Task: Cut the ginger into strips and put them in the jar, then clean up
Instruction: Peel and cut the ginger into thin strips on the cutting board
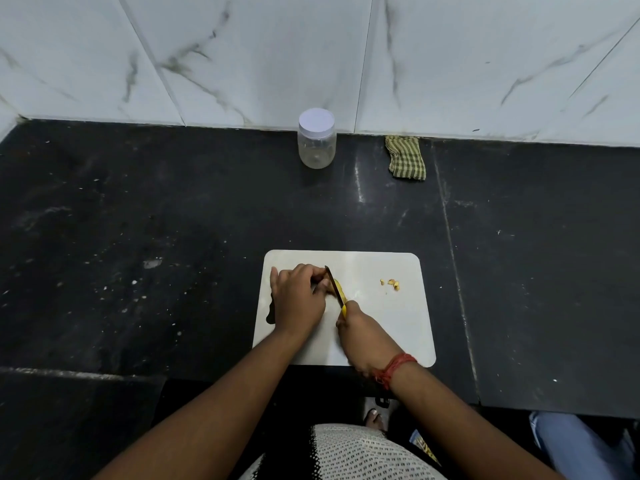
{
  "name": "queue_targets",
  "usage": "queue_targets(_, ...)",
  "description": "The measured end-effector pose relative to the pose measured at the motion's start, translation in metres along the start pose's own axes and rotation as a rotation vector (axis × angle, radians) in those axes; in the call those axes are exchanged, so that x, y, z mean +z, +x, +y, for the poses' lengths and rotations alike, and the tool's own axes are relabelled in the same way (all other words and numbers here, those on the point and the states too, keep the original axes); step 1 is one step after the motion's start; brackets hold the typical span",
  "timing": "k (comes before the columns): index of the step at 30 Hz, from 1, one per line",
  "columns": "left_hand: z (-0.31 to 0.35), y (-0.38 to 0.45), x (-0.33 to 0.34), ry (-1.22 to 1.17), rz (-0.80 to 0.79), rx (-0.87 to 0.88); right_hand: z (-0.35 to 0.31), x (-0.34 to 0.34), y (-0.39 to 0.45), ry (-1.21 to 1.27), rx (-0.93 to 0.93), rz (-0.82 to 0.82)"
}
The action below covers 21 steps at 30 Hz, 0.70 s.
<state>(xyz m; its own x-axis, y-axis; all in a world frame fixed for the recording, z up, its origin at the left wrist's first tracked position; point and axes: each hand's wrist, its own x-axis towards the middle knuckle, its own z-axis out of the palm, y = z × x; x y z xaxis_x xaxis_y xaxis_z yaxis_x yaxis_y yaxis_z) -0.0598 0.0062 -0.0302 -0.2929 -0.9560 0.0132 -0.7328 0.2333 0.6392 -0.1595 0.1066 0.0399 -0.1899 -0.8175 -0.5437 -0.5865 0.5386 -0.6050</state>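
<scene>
Both forearms are bare from wrist to elbow, with no sleeves showing. A red thread band (pixel 394 368), made of several strands wound together, circles the wrist just behind the right hand (pixel 363 337), and a few loose ends hang from it. The left hand (pixel 298 299) and its wrist carry no band, ring or watch. Over the body at the bottom edge there is a white top (pixel 349 455) printed with small dark dots, with a black part along its left side. A bare foot (pixel 375 420) shows just above it.
</scene>
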Motion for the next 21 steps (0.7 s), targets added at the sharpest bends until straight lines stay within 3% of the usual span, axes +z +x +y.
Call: queue_targets(21, -0.0007, 0.0013, 0.0017, 0.003, 0.012, -0.006, -0.0012, 0.0017, -0.0008, -0.044, 0.001, -0.002)
